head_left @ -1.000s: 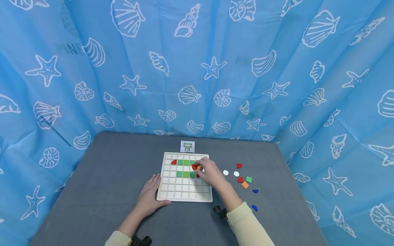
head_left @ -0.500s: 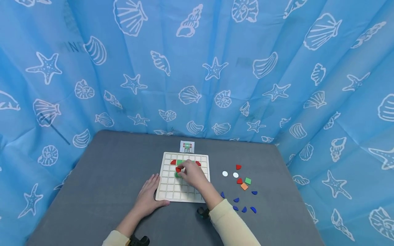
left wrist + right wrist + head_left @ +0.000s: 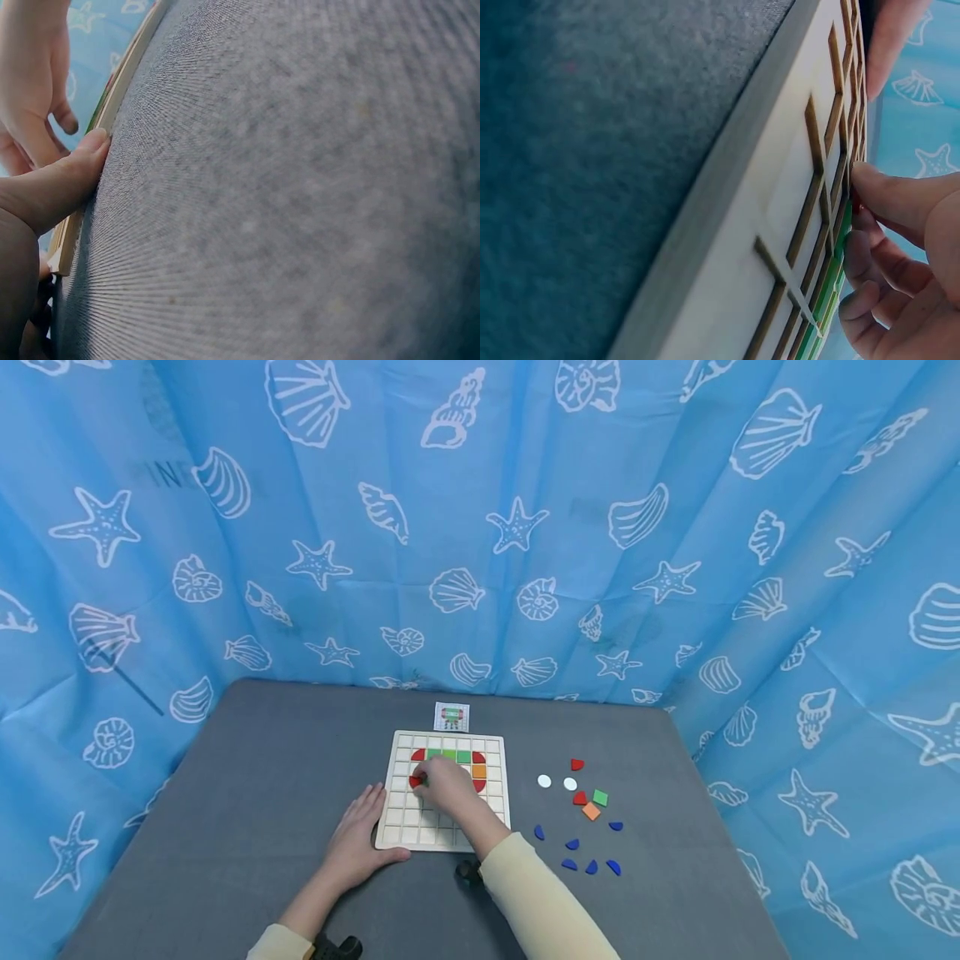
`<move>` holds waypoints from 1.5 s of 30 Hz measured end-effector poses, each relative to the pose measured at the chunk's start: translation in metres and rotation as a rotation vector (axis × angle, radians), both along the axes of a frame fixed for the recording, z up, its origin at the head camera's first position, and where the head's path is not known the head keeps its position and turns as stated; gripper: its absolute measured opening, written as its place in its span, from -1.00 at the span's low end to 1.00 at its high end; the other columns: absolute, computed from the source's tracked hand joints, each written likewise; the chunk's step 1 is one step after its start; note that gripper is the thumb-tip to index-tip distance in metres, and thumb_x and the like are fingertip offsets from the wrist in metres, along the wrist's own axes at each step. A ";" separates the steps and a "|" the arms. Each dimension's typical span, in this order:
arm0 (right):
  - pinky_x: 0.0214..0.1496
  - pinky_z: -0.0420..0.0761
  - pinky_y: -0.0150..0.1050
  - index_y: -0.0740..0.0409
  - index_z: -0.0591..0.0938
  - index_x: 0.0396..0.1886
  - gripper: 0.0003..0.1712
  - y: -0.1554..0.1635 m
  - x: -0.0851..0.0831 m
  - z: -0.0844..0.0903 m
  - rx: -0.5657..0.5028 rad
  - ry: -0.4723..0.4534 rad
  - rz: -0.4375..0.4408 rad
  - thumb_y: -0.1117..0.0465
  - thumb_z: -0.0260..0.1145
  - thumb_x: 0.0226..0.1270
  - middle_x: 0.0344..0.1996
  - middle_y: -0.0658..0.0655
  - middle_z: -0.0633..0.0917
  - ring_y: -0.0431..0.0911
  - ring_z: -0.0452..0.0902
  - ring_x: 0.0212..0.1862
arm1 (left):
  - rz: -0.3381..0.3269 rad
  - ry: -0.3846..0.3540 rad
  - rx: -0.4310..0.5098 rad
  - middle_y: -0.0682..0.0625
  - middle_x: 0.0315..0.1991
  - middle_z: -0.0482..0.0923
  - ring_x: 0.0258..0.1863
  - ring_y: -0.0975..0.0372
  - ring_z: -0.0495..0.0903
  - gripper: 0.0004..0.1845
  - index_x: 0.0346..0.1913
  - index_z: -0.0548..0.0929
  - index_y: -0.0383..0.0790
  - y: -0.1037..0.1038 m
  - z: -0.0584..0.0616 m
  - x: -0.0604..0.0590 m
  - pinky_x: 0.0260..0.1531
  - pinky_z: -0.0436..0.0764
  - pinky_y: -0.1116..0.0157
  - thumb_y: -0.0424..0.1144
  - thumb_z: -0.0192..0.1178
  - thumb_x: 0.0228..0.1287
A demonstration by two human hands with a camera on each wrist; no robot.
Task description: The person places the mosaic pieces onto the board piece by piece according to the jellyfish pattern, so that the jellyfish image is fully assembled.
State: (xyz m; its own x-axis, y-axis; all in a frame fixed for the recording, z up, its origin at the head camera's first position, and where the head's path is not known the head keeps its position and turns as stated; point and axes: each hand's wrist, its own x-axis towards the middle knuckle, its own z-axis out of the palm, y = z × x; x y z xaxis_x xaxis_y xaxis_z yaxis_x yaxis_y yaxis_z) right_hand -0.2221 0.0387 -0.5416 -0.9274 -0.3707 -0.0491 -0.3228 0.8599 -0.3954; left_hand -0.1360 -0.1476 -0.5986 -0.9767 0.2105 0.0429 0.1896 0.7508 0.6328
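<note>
My right hand (image 3: 448, 787) pinches a red quarter-circle tile (image 3: 415, 782) between thumb and fingertips, down at the left part of a white gridded wooden board (image 3: 387, 833). In the right wrist view only a sliver of that red tile shows between the fingers, beside the green tiles (image 3: 843, 232). My left hand (image 3: 358, 835) rests against the board's lower left corner, fingers along the side and thumb (image 3: 88, 150) on the front edge. A row of green tiles (image 3: 449, 754) lies between red quarter-circles at the top, with an orange square (image 3: 478, 771) at right. My right hand hides the board's middle.
A small printed pattern card (image 3: 452, 717) lies behind the board. To the right are loose pieces: white discs (image 3: 544, 782), red quarter-circles (image 3: 577, 765), a green square (image 3: 600, 797), an orange square (image 3: 591, 811) and several blue half-circles (image 3: 572, 844). A blue shell-print curtain (image 3: 457, 589) hangs behind the table.
My right hand has moved left across the board, from the orange square at right to the left side, a red quarter-circle in its fingers. More blue half-circles show. The left hand stays put.
</note>
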 end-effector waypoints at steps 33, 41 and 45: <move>-0.11 0.67 -0.12 0.04 0.78 -0.07 -0.78 0.048 0.019 0.032 -0.135 0.021 -0.061 0.12 0.43 0.34 -0.15 0.03 0.71 -0.08 0.65 -0.11 | 0.000 -0.034 0.008 -0.24 0.60 0.04 0.60 -0.11 -0.02 0.32 0.57 0.12 -0.37 0.002 -0.003 0.000 0.55 0.06 -0.11 0.39 0.45 -0.10; -0.30 0.59 -0.25 0.08 0.78 -0.05 -0.75 0.073 0.028 0.041 -0.161 0.070 -0.109 0.14 0.46 0.31 -0.21 0.01 0.71 -0.17 0.58 -0.29 | 0.008 0.009 0.009 -0.27 0.57 0.11 0.59 -0.14 0.03 0.31 0.54 0.17 -0.42 0.003 -0.003 -0.001 0.53 0.09 -0.12 0.35 0.49 -0.13; -0.31 0.58 -0.29 0.10 0.79 -0.06 -0.73 0.088 0.034 0.045 -0.185 0.088 -0.154 0.15 0.50 0.27 -0.22 0.03 0.72 -0.17 0.56 -0.27 | 0.006 -0.022 0.002 -0.25 0.59 0.06 0.60 -0.11 -0.02 0.33 0.56 0.13 -0.39 0.003 -0.003 -0.001 0.55 0.05 -0.10 0.36 0.48 -0.12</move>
